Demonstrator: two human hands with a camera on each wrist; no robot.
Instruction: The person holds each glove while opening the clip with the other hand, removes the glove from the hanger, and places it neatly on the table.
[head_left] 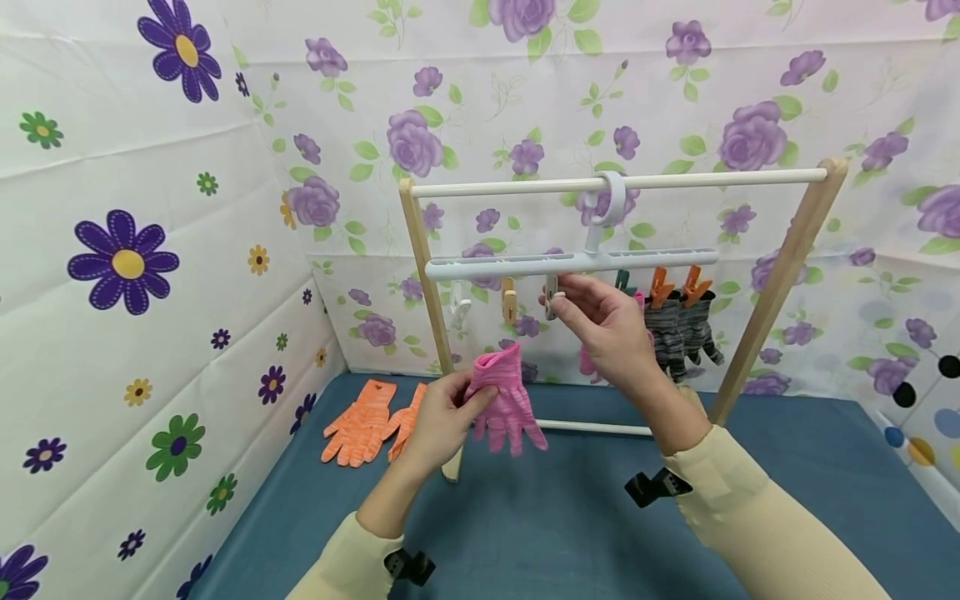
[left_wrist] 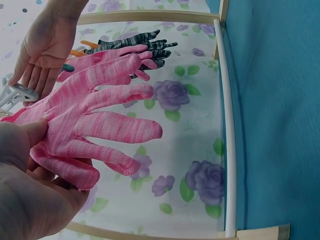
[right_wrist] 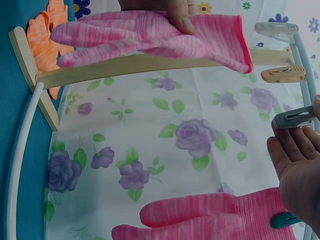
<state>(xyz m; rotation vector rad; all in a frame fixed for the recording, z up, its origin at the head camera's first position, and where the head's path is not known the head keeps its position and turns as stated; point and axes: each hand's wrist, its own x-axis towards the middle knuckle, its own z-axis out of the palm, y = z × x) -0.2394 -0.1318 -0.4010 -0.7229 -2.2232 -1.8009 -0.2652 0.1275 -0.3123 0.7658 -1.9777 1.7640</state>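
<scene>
Softness should rule how the pink knit glove (head_left: 510,408) handles: it looks light, floppy, hard to harm and unlikely to slip. It lies in the left grip (head_left: 446,421), pinched between thumb and fingers below the cuff (head_left: 497,360), its limp ends drooping under that hold. Above and right of it, the right grip (head_left: 615,333) pinches the gray clothespin (right_wrist: 295,118), beneath the hanger (head_left: 495,266); how far the clothespin parts cannot be told. The cuff, standing free above the left grip, seems the best place to take hold.

Flwr-print back wall (head_left: 472,79) (purple on white), blue tbl (head_left: 540,533) below.
</scene>
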